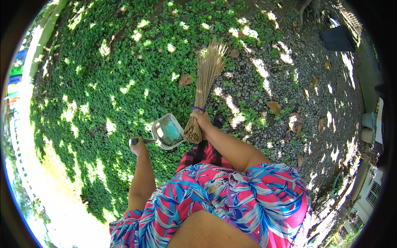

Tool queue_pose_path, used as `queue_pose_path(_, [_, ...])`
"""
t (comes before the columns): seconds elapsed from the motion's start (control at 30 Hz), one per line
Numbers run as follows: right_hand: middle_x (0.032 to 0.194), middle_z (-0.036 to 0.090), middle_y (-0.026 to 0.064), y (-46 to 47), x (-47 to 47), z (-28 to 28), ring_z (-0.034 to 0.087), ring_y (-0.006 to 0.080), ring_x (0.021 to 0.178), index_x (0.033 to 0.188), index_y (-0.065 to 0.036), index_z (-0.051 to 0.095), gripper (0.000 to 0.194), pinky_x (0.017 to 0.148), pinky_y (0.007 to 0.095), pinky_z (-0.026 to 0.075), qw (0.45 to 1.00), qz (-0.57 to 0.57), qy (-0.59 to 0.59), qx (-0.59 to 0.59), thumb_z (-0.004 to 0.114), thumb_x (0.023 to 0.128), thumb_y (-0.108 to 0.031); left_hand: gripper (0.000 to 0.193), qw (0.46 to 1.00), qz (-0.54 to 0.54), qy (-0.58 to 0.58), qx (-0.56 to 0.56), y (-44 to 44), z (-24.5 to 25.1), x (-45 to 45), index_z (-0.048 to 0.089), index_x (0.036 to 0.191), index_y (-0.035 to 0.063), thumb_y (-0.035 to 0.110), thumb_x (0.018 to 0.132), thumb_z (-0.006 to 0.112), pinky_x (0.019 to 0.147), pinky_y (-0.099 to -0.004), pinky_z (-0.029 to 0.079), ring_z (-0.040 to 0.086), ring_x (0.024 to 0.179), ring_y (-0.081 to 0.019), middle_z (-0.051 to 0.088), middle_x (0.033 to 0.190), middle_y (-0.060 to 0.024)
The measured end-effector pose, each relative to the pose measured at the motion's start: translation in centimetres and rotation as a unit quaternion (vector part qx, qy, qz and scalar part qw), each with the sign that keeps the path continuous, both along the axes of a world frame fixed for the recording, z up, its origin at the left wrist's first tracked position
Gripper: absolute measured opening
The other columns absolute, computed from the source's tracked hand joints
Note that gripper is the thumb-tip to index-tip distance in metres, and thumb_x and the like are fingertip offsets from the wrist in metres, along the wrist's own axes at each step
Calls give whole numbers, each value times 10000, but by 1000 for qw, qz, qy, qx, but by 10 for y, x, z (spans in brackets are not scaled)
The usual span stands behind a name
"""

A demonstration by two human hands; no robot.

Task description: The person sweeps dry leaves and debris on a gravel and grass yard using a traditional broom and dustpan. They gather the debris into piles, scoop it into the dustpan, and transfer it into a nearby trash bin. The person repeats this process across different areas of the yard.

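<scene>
My right hand (202,120) grips a stick broom (204,77) near its bound end, just below a purple tie. The broom's thin bristles fan out away from me, over the border of green ground cover and gravel. In my left hand (138,147) is the dark handle of a dustpan (168,131). Its pan is pale with a worn turquoise inside and some dirt on it. The pan's right edge lies close to the broom's butt end; whether they touch I cannot tell. A brown dry leaf (185,80) rests left of the bristles.
Gravel (248,83) with scattered dry leaves (273,107) spreads to the right. A black container-like object (337,38) stands at the upper right, near tree roots (305,12). Buckets or pots (368,120) line the far right, beside a building. My sandalled foot (218,120) is by the broom.
</scene>
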State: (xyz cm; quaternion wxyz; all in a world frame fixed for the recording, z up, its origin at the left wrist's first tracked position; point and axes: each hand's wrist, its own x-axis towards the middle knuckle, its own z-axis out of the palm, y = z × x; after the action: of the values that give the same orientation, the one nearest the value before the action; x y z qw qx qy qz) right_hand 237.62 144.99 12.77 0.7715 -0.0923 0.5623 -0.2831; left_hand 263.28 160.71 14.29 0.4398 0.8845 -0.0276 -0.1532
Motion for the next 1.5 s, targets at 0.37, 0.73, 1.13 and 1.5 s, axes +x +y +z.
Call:
queue_pose_path(0.37, [676,585,122,-36,-19,4,596,252,586,761,-44,536,244,600,393,543,897,120,-371,206,551,805,-284,151,1000,6,2,25,-18,-8,2,551,816,65,-30,714,609,616,-310,460,549,662,-167,580,772,-63])
queue_pose_path(0.73, [701,564,93,-21,-20,-18,597,231,584,889,-36,495,242,555,370,522,986,52,-145,58,602,765,-215,198,1000,-15,-8,-13,-22,-12,3,539,836,69,-65,708,609,649,-300,463,542,692,-157,566,795,-40])
queue_pose_path(1.13, [699,581,110,-98,-125,-38,585,254,570,905,-42,520,286,555,386,530,987,-84,-102,89,587,752,-274,131,998,-39,-9,43,-62,2,-7,549,803,74,-28,741,602,673,-342,452,521,698,-173,564,789,-46])
queue_pose_path(1.5, [721,606,155,-27,-156,15,621,274,582,913,7,528,341,524,395,546,935,196,-182,234,623,749,-276,147,999,17,-19,36,-46,-16,17,547,792,65,-12,703,635,599,-322,472,531,630,-167,577,756,-61])
